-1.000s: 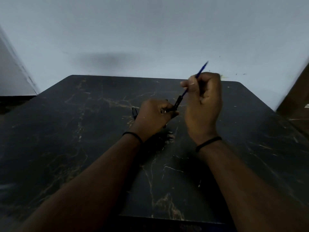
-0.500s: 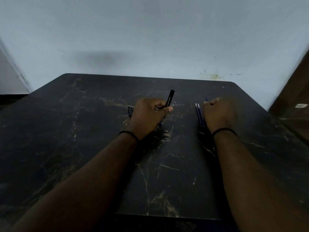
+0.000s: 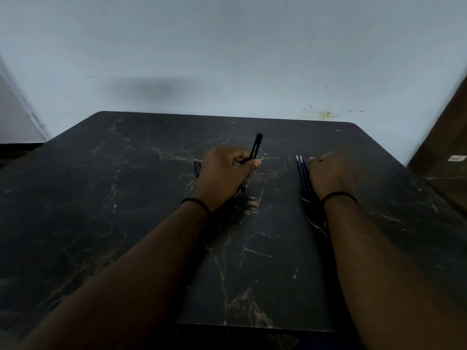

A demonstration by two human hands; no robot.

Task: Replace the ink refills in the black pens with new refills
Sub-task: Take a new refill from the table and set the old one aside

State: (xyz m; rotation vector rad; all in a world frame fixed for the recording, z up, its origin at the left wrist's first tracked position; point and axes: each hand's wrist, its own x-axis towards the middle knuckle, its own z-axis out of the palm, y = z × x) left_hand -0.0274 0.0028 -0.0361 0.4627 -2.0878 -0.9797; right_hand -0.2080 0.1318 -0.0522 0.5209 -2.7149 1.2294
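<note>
My left hand (image 3: 225, 174) grips a black pen barrel (image 3: 255, 147) that points up and away, with white lettering on its side. Another black pen (image 3: 196, 167) lies on the table just left of that hand, mostly hidden. A small blue piece (image 3: 242, 188) shows under the left hand. My right hand (image 3: 333, 174) rests on the table with its fingers curled, right beside a few blue refills (image 3: 302, 173) lying side by side. Whether its fingers pinch a refill is hidden.
The black marble-patterned table (image 3: 151, 223) fills the view, against a pale wall (image 3: 227, 59). A brown wooden surface (image 3: 444, 147) stands at the right edge. Both wrists wear a thin black band.
My right hand came down from pulling a blue refill out of the pen to the table beside the refills. The left hand now holds the barrel upright.
</note>
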